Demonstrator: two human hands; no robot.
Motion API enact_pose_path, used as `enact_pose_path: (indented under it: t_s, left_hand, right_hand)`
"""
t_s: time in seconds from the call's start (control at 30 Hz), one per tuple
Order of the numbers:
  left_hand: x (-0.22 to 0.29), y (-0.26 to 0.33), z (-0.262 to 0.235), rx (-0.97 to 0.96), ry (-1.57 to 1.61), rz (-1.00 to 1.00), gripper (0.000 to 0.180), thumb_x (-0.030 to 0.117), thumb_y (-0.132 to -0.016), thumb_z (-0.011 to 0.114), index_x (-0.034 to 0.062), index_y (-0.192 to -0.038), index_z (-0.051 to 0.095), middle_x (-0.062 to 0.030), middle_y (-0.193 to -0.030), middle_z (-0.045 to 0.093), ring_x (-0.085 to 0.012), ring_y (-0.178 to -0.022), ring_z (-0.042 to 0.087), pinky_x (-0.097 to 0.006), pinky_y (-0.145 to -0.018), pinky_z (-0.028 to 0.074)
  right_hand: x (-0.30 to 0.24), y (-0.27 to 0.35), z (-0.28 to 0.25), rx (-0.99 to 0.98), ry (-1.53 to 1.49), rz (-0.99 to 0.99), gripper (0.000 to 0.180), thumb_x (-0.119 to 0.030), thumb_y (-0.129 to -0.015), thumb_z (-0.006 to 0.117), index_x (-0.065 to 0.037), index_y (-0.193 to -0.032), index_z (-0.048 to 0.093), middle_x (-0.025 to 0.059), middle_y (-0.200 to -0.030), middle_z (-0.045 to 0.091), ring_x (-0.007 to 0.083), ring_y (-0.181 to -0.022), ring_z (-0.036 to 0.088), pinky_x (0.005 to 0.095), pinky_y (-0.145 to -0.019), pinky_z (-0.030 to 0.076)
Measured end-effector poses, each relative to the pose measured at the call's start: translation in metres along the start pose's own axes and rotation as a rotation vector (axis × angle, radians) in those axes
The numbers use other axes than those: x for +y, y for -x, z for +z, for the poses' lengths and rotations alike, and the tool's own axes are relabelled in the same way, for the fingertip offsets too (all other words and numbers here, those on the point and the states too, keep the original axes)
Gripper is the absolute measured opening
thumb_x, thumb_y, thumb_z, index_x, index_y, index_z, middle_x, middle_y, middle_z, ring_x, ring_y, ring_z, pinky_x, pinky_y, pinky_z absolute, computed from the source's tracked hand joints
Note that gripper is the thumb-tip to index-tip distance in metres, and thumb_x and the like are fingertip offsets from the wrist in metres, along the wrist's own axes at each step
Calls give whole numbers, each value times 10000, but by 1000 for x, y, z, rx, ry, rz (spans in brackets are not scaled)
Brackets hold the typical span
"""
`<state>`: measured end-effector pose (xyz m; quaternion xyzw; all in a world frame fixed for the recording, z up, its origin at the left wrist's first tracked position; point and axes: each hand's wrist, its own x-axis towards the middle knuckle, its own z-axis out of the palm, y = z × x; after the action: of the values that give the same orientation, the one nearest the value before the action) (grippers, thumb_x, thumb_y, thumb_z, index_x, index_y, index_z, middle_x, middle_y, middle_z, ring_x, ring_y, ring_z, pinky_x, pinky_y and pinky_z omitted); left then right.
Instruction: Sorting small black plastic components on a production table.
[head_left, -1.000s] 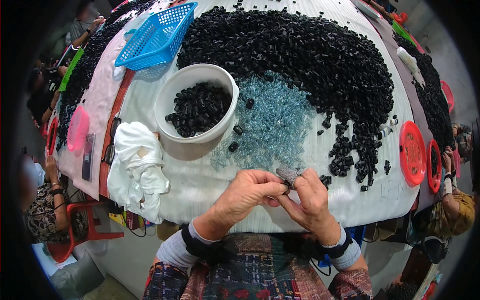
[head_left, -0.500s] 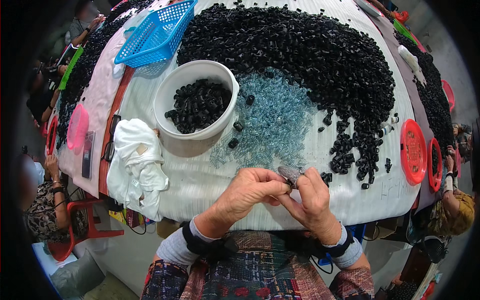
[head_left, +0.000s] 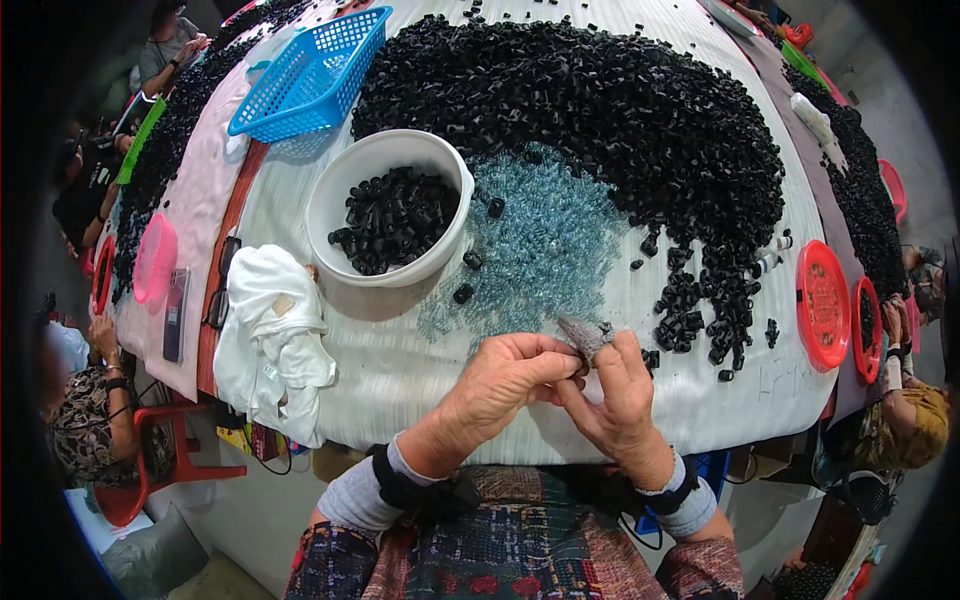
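Both hands meet at the near edge of the worktop (head_left: 400,370). The left hand (head_left: 510,375) and the right hand (head_left: 620,395) are curled in, and their fingertips pinch a bunch of small clear bluish springs (head_left: 583,335) between them. A small black piece seems to sit in the same pinch, but it is too tiny to be sure.

The springs are little and slippery. If the pinch gets loose, I think some could drop off the edge, because the hands are right over it. Squeezing too hard might bend a spring. A sleeve could also brush the black pieces lying just beside the right hand and roll them off.

A flat pile of bluish springs (head_left: 545,245) lies just past the hands. Behind it is a very big heap of black caps (head_left: 590,110).

A white bowl (head_left: 342,175) stands to the left of the springs. It is about half full of black caps. A few loose caps lie beside it. A blue basket (head_left: 315,70) sits farther back on the left and looks empty. Red trays (head_left: 822,305) lie on the right edge, and one holds some black pieces. A pink tray (head_left: 155,258) lies on the far left. A white cloth (head_left: 270,330) hangs over the near left edge.
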<state>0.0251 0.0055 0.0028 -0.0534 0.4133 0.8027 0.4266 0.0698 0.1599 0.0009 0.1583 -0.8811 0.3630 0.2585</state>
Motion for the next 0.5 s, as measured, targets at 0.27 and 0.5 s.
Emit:
enact_pose_path:
  t_s: [0.27, 0.5]
  left_hand:
    - [-1, 0, -6, -9, -31, 61, 188, 91, -877, 625, -25, -1025, 624, -95, -919, 667, -151, -807, 658, -253, -706, 543]
    - [1, 2, -9, 12, -179, 87, 173, 85, -886, 626, -25, -1020, 617, -90, -870, 672, -146, -756, 670, -239, -651, 552]
  right_hand:
    - [1, 2, -5, 3, -430, 343, 260, 70, -774, 611, 23, -1030, 622, 94, -814, 575, 164, -673, 543, 268, -584, 442]
    - [3, -2, -10, -75, -697, 589, 211, 29, -844, 601, 7, -1049, 642, 29, -862, 603, 67, -719, 543, 216, -603, 434]
